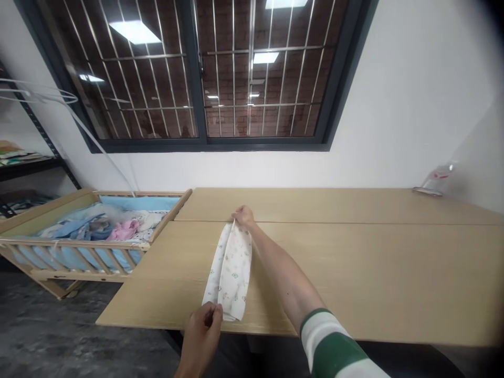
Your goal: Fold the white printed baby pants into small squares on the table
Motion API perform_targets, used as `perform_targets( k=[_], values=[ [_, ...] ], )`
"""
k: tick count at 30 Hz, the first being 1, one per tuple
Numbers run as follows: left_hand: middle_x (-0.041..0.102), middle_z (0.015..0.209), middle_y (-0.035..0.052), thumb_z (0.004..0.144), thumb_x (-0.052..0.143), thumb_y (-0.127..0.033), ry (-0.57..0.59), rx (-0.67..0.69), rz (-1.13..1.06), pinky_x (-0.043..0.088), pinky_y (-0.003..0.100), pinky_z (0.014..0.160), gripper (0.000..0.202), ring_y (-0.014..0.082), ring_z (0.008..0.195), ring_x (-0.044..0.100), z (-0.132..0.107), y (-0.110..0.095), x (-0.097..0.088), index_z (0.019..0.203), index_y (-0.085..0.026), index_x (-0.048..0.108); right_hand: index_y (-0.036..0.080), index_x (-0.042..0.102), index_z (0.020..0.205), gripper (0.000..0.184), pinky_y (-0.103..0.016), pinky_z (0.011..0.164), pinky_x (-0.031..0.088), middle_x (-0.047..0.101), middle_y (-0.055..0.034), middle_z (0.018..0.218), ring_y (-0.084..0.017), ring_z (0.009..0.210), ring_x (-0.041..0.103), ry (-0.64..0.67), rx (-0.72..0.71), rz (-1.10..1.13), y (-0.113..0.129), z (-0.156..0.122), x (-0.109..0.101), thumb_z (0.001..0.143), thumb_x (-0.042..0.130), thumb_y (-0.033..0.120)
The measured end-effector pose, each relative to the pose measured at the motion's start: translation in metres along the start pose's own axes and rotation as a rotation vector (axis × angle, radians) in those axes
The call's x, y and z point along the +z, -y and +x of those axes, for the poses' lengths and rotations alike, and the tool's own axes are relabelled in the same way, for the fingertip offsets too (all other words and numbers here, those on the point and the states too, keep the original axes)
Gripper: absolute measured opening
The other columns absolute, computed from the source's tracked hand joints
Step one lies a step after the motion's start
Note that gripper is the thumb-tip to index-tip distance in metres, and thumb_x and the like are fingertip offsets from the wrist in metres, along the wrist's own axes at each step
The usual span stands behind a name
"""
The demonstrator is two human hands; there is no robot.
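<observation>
a long rectangular wooden table [354,273] runs across the view, its two boards meeting along a seam. on it lies a folded cloth garment [230,273], between the right hand [243,215] and the left hand [202,331]. left of the table stands a slatted wooden crib [79,242] holding heaped clothes [106,223]; behind both, a barred window [197,73] is set in the wall [413,105].

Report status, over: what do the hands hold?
Left hand near end, right hand far end of printed white cloth, on wooden table. Wooden crib alongside.

Probably a nursery-style workroom: wooden crib [74,242], long pale table [374,278], barred window [200,79], metal shelving [31,168].
</observation>
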State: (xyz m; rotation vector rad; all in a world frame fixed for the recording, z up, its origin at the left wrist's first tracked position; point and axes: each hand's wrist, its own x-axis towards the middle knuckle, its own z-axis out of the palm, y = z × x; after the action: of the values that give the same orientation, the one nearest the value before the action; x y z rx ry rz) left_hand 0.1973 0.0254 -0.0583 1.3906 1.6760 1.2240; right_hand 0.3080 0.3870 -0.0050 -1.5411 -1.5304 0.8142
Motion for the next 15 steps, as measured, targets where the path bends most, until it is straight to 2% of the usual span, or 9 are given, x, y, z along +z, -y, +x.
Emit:
perform_targets(
  k=[7, 11, 15],
  values=[
    [0.044, 0.053, -0.0041, 0.092, 0.043, -0.053, -0.065, -0.06, 0.168, 0.029, 0.027, 0.058, 0.046, 0.0146, 0.056, 0.047, 0.003, 0.023, -0.014, 0.058, -0.022, 0.044, 0.021, 0.059, 0.08, 0.018, -0.022, 0.067, 0.045, 0.062, 0.0013, 0.077, -0.015, 0.076, 0.059, -0.019, -0.058, -0.061, 0.002, -0.01, 0.036, 0.067, 0.066, 0.011],
    [0.049, 0.053, -0.0025, 0.092, 0.042, -0.051, -0.054, -0.056, 0.269, 0.028, 0.027, 0.059, 0.046, 0.0158, 0.056, 0.052, 0.005, 0.031, -0.018, 0.057, -0.022, 0.046, 0.02, 0.057, 0.077, 0.017, -0.023, 0.063, 0.043, 0.061, 0.0006, 0.075, -0.016, 0.072, 0.057, -0.004, -0.075, -0.071, -0.001, -0.018, 0.047, 0.067, 0.061, 0.007],
    [0.056, 0.056, -0.0007, 0.094, 0.041, -0.047, -0.036, -0.074, 0.375, 0.029, 0.027, 0.06, 0.043, 0.0176, 0.059, 0.058, 0.006, 0.032, -0.022, 0.06, -0.022, 0.049, 0.02, 0.056, 0.078, 0.014, -0.023, 0.06, 0.041, 0.062, 0.0003, 0.075, -0.015, 0.068, 0.057, 0.016, -0.118, -0.053, -0.006, -0.026, 0.054, 0.07, 0.064, 0.011]
  ],
)
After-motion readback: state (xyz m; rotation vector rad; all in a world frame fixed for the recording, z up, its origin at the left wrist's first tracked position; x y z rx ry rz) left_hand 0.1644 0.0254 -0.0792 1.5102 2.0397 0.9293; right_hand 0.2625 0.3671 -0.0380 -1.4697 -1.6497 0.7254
